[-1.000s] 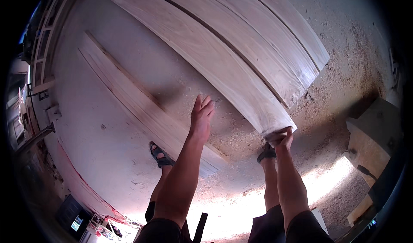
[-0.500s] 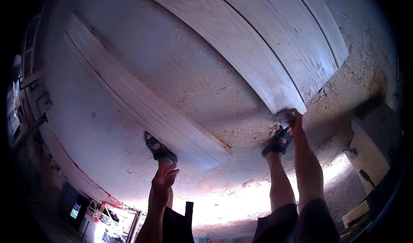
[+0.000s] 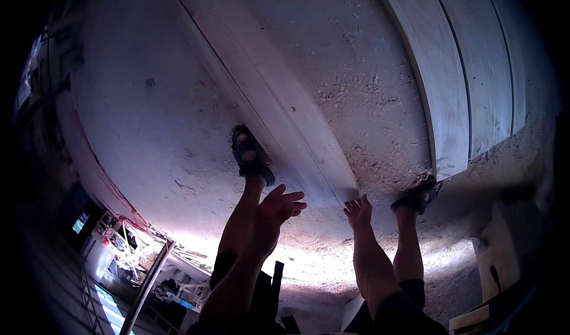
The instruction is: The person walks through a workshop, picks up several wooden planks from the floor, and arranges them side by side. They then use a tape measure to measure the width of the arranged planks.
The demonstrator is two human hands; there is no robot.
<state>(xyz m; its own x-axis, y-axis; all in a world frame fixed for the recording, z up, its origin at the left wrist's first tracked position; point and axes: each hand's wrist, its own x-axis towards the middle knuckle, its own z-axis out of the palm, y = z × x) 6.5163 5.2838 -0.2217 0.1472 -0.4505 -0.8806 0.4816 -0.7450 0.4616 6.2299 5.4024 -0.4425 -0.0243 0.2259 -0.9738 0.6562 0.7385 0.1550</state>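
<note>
My left hand (image 3: 278,209) hangs beside the near end of a long pale wooden plank (image 3: 297,118), its fingers apart and nothing in them. At that plank's near end is my right hand (image 3: 358,213), fingers stretched toward the edge; whether they touch the wood I cannot tell. A narrow strip or second board (image 3: 222,74) runs along the plank's left side. To the right, a row of wide pale planks (image 3: 442,74) lies side by side on the floor, apart from both hands.
My sandalled left foot (image 3: 248,154) stands left of the plank, my right foot (image 3: 418,197) by the ends of the row. Sawdust is scattered over the floor (image 3: 362,91). A box-like panel (image 3: 497,246) stands at lower right, and cluttered racks (image 3: 127,243) at lower left.
My right hand has left the end of the right-hand planks and moved left to the single plank's end. My left hand has shifted right. The view has turned leftward.
</note>
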